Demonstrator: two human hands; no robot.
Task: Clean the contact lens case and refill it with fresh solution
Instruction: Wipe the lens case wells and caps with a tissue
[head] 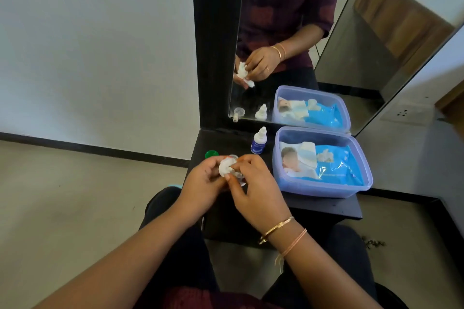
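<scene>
My left hand (pixel 200 184) and my right hand (pixel 256 188) meet above the front edge of the small black table (pixel 326 206). Between them is the clear contact lens case (pixel 238 176), mostly hidden by fingers. A white crumpled tissue (pixel 225 167) is pressed against the case; my right fingertips pinch it while my left hand holds the case. A green lens case cap (pixel 211 154) lies on the table just behind my left hand. The small white solution bottle (pixel 258 140) with a blue label stands upright further back, capped.
A translucent purple plastic box (pixel 361 183) holding a blue wipes pack and tissues sits on the table's right half. A mirror (pixel 288 32) leans on the wall behind, reflecting hands, bottle and box. Beige floor lies to the left; my dark-clothed knees are below the table.
</scene>
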